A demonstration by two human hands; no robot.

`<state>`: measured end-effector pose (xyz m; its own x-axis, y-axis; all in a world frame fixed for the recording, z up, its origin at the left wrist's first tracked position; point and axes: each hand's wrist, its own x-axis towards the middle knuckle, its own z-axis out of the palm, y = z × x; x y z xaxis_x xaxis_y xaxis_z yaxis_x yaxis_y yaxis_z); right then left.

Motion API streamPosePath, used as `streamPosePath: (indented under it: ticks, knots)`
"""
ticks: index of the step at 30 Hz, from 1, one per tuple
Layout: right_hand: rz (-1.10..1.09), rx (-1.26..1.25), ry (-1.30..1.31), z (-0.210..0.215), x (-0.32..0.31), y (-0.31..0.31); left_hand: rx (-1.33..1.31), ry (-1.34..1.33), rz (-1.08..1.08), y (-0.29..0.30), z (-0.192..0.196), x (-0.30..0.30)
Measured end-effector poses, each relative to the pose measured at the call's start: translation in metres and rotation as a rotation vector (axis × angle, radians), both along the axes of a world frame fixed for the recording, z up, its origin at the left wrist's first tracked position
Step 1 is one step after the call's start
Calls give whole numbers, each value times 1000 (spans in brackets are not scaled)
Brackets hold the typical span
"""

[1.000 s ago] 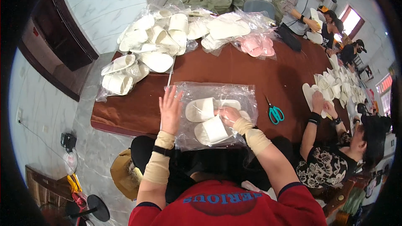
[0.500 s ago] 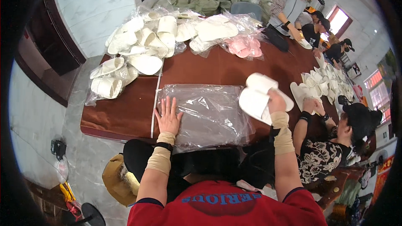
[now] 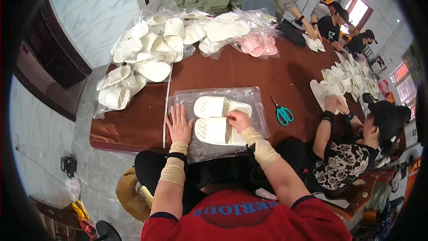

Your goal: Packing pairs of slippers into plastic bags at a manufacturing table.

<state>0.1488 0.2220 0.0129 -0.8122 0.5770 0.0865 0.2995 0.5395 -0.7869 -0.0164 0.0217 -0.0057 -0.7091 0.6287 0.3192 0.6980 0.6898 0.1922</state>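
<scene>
A pair of white slide slippers [image 3: 216, 130] lies side by side on a stack of clear plastic bags [image 3: 254, 107], toes pointing left. My right hand [image 3: 240, 121] is closed on the slippers where their inner edges meet, just behind the straps; its fingertips are partly hidden there. Flat on the left part of the bags, fingers spread, my left hand [image 3: 180, 125] holds nothing. To the right of the bags, scissors with teal handles [image 3: 284, 115] rest on the brown tabletop [image 3: 214, 72].
Bagged white slippers [image 3: 156, 47] are heaped at the back left, beside bagged pink ones [image 3: 258, 45]. On the right, a co-worker [image 3: 343, 151] handles white slippers, next to a pile of loose ones [image 3: 345, 78]. Another person [image 3: 307, 4] stands at the far right. A cardboard box [image 3: 131, 192] is on the floor.
My right hand has brought the slippers left and down onto the plastic bags. The scissors now show where the slippers were. My left hand stays flat on the bags.
</scene>
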Motion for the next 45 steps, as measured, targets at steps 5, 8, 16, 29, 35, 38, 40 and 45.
streamPosePath:
  ticks: [5, 8, 16, 29, 35, 38, 40, 45]
  knots:
    - [-7, 34, 156, 31, 13, 6, -48, -60, 10, -6, -4, -6]
    - [-3, -389, 218, 49, 24, 8, 127, -196, -37, -14, -9, -16]
    - [-361, 454, -311, 37, 106, 134, 201, -50, -237, -25, 54, 5]
    - [-525, 461, -676, 11, 107, 143, 42, 122, -462, 76, 39, 101]
    - [-364, 531, -679, 34, 115, 134, 443, -271, -409, 77, 70, 109]
    - [-461, 218, -426, 35, 117, 135, 634, -379, -339, 76, 71, 104]
    - [-383, 252, -362, 31, 114, 120, 737, -645, -239, 74, 76, 105]
    - [-44, 370, -189, 51, 96, 78, 787, -746, -231, 73, 69, 101]
